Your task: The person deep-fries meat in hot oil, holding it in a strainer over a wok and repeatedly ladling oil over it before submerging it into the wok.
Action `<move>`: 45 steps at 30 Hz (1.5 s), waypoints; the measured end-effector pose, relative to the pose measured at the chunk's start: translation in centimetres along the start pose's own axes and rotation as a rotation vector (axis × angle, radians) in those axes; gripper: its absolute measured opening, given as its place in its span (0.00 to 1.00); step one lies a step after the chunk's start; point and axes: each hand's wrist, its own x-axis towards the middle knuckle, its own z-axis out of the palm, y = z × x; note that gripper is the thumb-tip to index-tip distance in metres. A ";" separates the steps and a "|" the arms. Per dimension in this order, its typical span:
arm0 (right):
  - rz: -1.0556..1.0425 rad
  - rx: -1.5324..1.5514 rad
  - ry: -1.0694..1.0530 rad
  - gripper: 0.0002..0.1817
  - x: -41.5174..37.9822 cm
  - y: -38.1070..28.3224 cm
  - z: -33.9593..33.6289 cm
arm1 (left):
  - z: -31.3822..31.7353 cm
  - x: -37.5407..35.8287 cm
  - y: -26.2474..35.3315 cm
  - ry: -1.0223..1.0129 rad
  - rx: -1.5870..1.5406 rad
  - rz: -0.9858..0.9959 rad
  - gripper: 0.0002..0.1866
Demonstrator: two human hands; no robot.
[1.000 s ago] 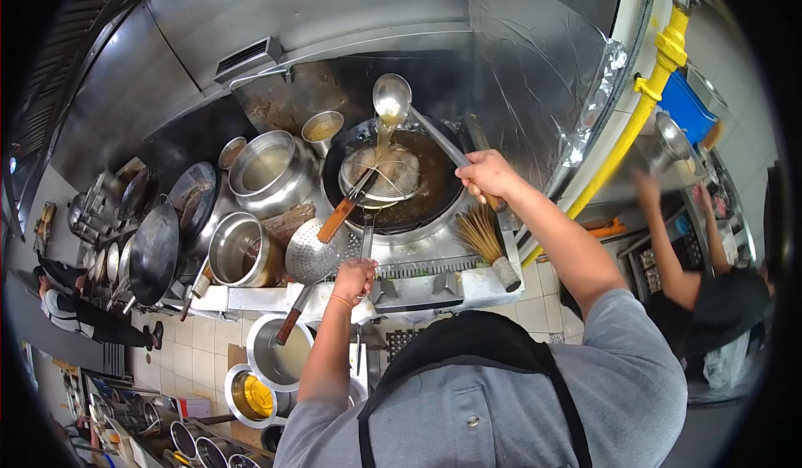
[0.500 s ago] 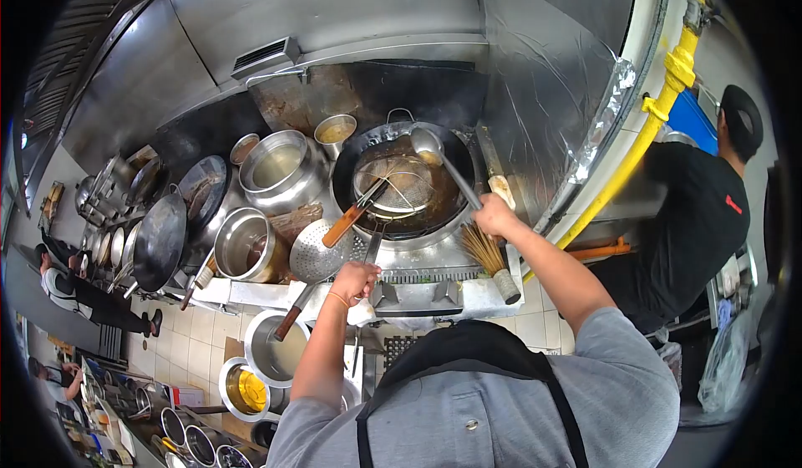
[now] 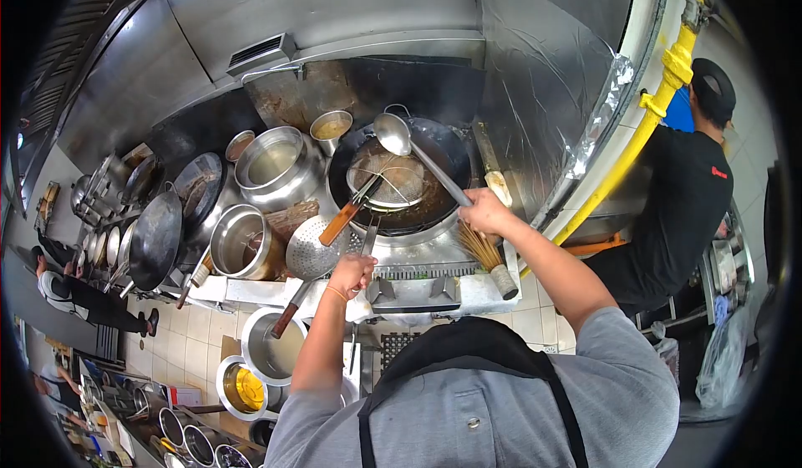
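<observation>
My right hand (image 3: pixel 486 213) is wrapped round the end of a long ladle (image 3: pixel 441 173). The ladle's bowl is raised over the far side of a dark wok (image 3: pixel 451 146) on the burner. Over the wok sits a round wire mesh strainer (image 3: pixel 405 185), and wooden-handled tools (image 3: pixel 341 223) lie across it toward me. At the near rim, my left hand (image 3: pixel 351 274) is closed around a metal handle (image 3: pixel 370 238) leading up to the wok. A perforated skimmer (image 3: pixel 316 249) with a wooden grip lies just left of that hand. Brown liquid shows inside the wok.
Metal pots (image 3: pixel 271 163) and a small bowl (image 3: pixel 332 125) stand left of the wok. A bamboo brush (image 3: pixel 484 255) leans at the stove's right front. Another person (image 3: pixel 677 209) in black works at right, past a yellow pipe (image 3: pixel 647 129). Lower left is a pan of yellow oil (image 3: pixel 249 389).
The ladle's bowl has risen and swung left from the wok's right side to its far rim. My right hand has shifted slightly left. The person at right has moved a little.
</observation>
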 end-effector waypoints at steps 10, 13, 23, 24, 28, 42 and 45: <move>-0.081 -0.287 0.271 0.16 3.7 4.0 0.1 | 0.3 -2.0 3.7 0.102 0.035 -0.139 0.05; -0.001 -0.305 0.225 0.12 4.6 6.2 1.3 | -0.3 -1.1 5.2 0.104 0.108 -0.218 0.04; 0.377 1.007 -0.143 0.10 2.5 2.9 -1.5 | 0.3 1.2 4.0 0.048 0.098 -0.180 0.05; 0.384 1.009 -0.140 0.10 2.3 2.5 -1.7 | 0.5 0.9 3.4 0.045 0.100 -0.186 0.05; 0.193 0.703 -0.072 0.09 1.6 0.7 -1.7 | 0.6 0.7 1.7 0.046 0.049 -0.097 0.05; -0.045 -0.192 0.227 0.15 3.4 2.5 -0.6 | 0.1 0.4 -1.9 0.056 0.031 0.062 0.08; -0.022 -0.210 0.247 0.16 3.0 3.6 -0.4 | 0.5 -0.1 -1.8 0.086 0.090 0.090 0.09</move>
